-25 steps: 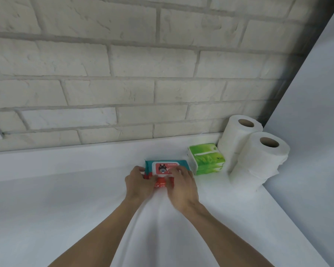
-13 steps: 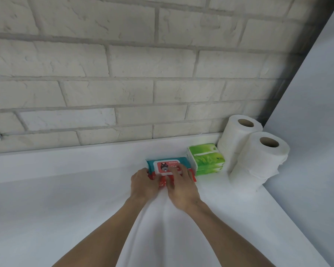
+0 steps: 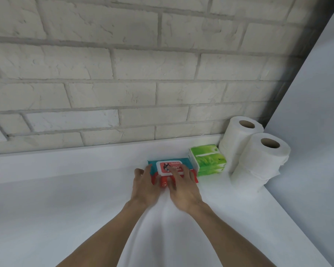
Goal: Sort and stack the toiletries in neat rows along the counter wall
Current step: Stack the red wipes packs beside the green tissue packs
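Wet-wipes pack (image 3: 162, 167) flat on tabletop (image 3: 66, 209) near brick wall (image 3: 104, 93), beside green tissue packs (image 3: 208, 158). Left hand (image 3: 145, 185) spread at its left end, right hand (image 3: 183, 187) flat on top. Probably soft, slick; grip ends.

wipes pack (image 3: 163, 166) top reads "Wipes", smaller print above it too blurred
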